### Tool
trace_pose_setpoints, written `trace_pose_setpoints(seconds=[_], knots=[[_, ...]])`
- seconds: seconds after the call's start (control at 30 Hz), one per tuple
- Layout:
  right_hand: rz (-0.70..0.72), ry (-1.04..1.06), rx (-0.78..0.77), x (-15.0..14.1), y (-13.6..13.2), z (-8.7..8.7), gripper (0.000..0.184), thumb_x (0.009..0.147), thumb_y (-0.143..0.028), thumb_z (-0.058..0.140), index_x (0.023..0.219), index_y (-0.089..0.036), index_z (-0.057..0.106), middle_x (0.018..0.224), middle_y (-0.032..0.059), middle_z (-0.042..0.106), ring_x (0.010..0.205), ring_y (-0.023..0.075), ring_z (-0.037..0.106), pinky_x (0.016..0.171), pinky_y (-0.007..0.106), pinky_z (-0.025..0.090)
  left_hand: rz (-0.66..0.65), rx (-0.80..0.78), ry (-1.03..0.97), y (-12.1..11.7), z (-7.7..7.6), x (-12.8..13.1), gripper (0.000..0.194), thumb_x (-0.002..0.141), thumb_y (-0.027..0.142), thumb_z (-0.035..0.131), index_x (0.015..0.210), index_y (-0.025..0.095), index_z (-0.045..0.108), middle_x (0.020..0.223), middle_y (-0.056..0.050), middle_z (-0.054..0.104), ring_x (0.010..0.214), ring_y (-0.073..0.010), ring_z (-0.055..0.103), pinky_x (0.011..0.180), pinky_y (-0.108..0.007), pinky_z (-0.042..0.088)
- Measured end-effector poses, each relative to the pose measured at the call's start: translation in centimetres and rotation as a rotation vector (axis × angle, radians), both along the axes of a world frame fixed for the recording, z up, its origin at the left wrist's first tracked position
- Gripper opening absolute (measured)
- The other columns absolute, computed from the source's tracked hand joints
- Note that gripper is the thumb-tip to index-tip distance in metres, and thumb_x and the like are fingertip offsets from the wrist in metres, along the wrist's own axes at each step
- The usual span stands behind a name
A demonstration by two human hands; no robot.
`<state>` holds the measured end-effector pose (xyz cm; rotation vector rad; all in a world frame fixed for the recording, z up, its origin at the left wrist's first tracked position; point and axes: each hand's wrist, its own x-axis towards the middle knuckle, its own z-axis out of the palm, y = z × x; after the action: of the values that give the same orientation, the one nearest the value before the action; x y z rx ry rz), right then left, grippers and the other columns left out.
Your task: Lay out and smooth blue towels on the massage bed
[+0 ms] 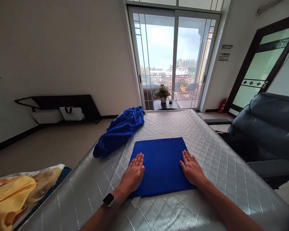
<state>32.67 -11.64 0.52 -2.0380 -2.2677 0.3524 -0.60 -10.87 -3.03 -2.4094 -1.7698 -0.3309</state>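
Observation:
A blue cloth (162,168), folded into a flat rectangle, lies on a silver quilted table cover (192,125). My left hand (134,171) rests flat on its left edge, fingers stretched out. On the opposite edge my right hand (191,166) lies flat too, fingers straight and thumb apart. Neither hand grips the cloth. A small white tag (136,201) sticks out at the cloth's near left corner. Beyond my left hand, a crumpled blue cloth (121,130) lies along the table's left edge.
Yellow and brown fabrics (12,195) are piled at the lower left, beside the table. A dark armchair (267,128) stands along the right side. Past the far edge are a potted plant (163,93) on a small table and a sliding glass door (175,57).

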Motion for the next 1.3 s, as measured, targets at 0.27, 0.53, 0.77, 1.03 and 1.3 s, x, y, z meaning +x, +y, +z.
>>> trace_pose_setpoints(seconds=[0.27,0.53,0.77,1.03,1.3], knots=[[-0.005,-0.016,0.009,0.0,0.1,-0.3,0.069,0.106,-0.046,0.014,0.165,-0.01,0.012,0.172,0.0055,0.007,0.159,0.018,0.003,0.128,0.04,0.006,-0.017,0.048,-0.002,-0.1,-0.4,-0.5,0.06,0.102,0.026,0.025,0.159,0.01,0.034,0.164,-0.016,0.037,0.154,-0.0247,0.033,0.124,-0.047,0.034],[0.008,-0.031,0.022,0.2,-0.1,0.0,0.067,0.106,-0.042,0.012,0.164,-0.009,0.015,0.172,0.0048,0.008,0.159,0.0172,0.002,0.128,0.04,0.005,-0.001,0.021,-0.028,-0.1,-0.2,-0.2,0.061,0.101,0.025,0.027,0.161,0.011,0.029,0.164,-0.016,0.038,0.153,-0.0261,0.034,0.123,-0.05,0.035],[0.057,-0.083,0.036,0.3,1.0,1.7,0.066,0.105,-0.038,0.013,0.164,-0.007,0.018,0.171,0.0075,0.012,0.159,0.0171,0.006,0.128,0.041,0.006,-0.008,0.017,-0.038,-0.1,-0.2,-0.2,0.063,0.1,0.026,0.028,0.161,0.011,0.029,0.164,-0.015,0.039,0.152,-0.0273,0.036,0.123,-0.05,0.035],[0.05,-0.079,0.045,-1.1,4.8,1.4,0.065,0.106,-0.035,0.014,0.164,-0.006,0.018,0.172,0.0079,0.013,0.159,0.0173,0.008,0.128,0.04,0.008,0.014,-0.011,-0.022,-0.5,0.6,0.2,0.06,0.101,0.027,0.026,0.157,0.008,0.038,0.164,-0.016,0.037,0.152,-0.0265,0.035,0.123,-0.048,0.035],[0.042,-0.037,0.039,-0.9,5.1,0.4,0.066,0.105,-0.035,0.013,0.163,-0.003,0.015,0.172,0.0103,0.01,0.159,0.0189,0.007,0.128,0.039,0.006,-0.003,0.003,-0.014,-0.4,0.0,-0.4,0.06,0.103,0.027,0.026,0.16,0.01,0.032,0.166,-0.015,0.034,0.154,-0.0247,0.032,0.125,-0.047,0.033]])
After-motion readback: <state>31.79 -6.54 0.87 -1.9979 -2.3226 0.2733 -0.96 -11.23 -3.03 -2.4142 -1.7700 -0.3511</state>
